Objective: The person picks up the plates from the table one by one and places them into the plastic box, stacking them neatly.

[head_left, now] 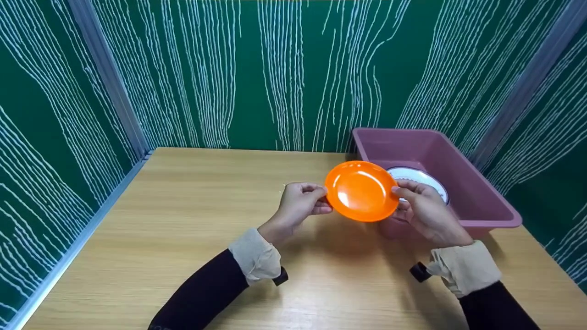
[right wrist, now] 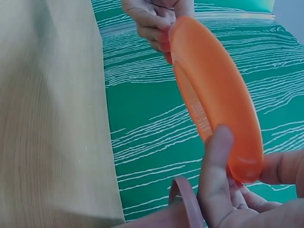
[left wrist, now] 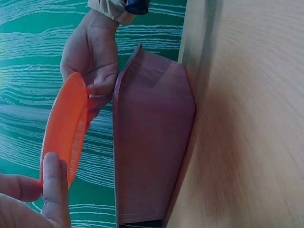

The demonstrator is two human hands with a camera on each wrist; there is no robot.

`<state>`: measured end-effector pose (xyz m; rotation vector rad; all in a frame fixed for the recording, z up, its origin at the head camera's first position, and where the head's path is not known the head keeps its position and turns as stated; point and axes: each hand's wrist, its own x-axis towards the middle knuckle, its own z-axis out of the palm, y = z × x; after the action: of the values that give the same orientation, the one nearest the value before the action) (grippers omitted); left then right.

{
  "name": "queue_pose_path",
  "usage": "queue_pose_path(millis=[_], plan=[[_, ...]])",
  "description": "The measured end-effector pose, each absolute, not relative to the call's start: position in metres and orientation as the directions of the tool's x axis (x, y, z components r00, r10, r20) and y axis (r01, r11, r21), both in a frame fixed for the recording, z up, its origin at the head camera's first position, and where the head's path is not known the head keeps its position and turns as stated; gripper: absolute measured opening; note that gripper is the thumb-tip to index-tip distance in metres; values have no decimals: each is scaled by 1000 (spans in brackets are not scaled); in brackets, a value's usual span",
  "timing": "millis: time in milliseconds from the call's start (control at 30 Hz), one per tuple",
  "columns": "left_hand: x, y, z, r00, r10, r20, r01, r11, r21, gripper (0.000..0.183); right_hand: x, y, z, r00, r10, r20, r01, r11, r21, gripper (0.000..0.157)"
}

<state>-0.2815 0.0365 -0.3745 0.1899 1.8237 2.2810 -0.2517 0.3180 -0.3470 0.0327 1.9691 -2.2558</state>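
Observation:
Both hands hold an orange plate [head_left: 362, 191] up above the table, its glossy inner side facing the head camera. The left hand [head_left: 300, 206] pinches the plate's left rim between thumb and fingers. On the opposite rim, the right hand [head_left: 426, 211] grips with its thumb on top and fingers beneath. In the left wrist view the plate [left wrist: 64, 128] is seen almost edge-on. The right wrist view shows the underside of the plate [right wrist: 218, 90] with its raised foot ring.
A mauve plastic basin [head_left: 486, 201] stands at the right on the wooden table [head_left: 206, 197]. Inside it lies a white plate with a dark rim [head_left: 419, 176], partly hidden by the right hand. Green panels with white wavy lines [head_left: 247, 91] enclose the table.

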Motion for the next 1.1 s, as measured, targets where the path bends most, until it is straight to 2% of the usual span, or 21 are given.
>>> queue_pose_path(millis=[267, 467, 733, 1100], plan=[[-279, 49, -380, -960, 281, -21, -88, -228, 970, 11, -246, 344, -340, -993, -10, -116, 116, -223, -968, 39], [-281, 66, -387, -956, 288, -57, -121, -208, 971, 8, -249, 365, -341, -982, 119, -144, 109, -264, -958, 37], [-282, 105, -393, -956, 273, -104, -157, -178, 972, 6, -266, 392, -349, -927, 292, -233, 103, -400, -911, 21], [-286, 157, -397, -974, 194, -117, -155, -200, 967, 2, -290, 414, -350, -867, 380, -321, 189, -346, -919, 16]])
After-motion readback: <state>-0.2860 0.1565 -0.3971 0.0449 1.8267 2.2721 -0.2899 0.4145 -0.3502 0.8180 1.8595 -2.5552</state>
